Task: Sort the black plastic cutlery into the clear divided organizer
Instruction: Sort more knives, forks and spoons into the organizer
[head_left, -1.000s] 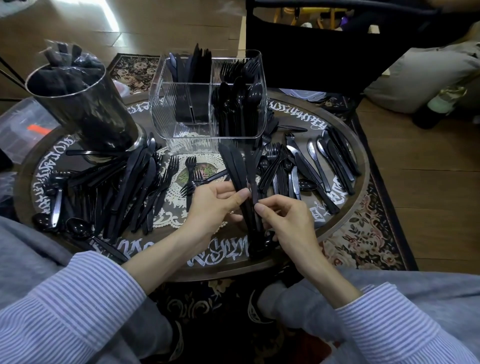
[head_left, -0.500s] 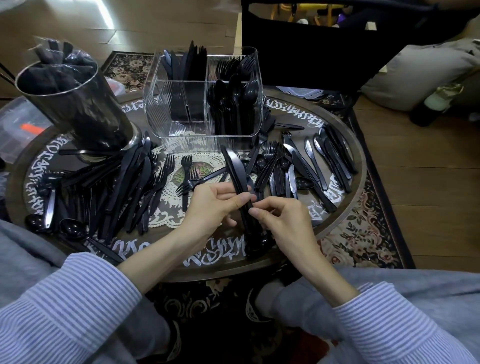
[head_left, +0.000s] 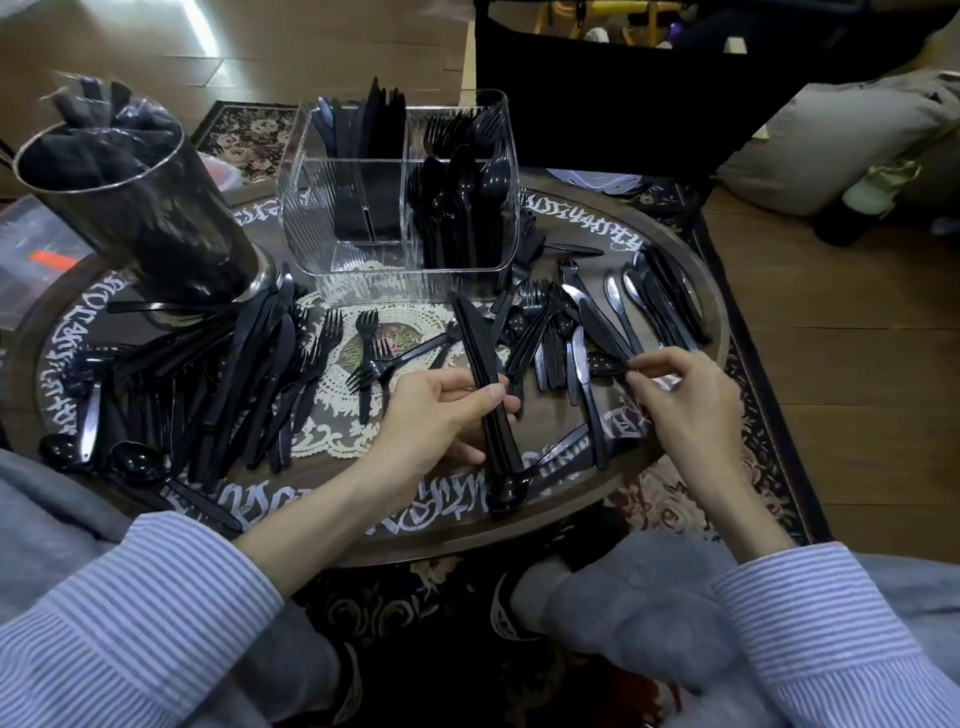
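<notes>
So your left hand gripped a bundle of knives, fingers curled round the handles, blades pointing toward the organizer. Your right hand pinched the end of a spoon among the loose cutlery on the tabletop. Knives stood in the organizer's back left compartment, forks and spoons in its right side.

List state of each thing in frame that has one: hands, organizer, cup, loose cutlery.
left hand: grips a bundle of knives, blades pointing away
right hand: fingers pinch a spoon on the table
clear organizer: upright, partly filled; front-left section empty
dark cup: upright, holds wrapped cutlery
loose cutlery: unsorted, scattered on the round table
</notes>
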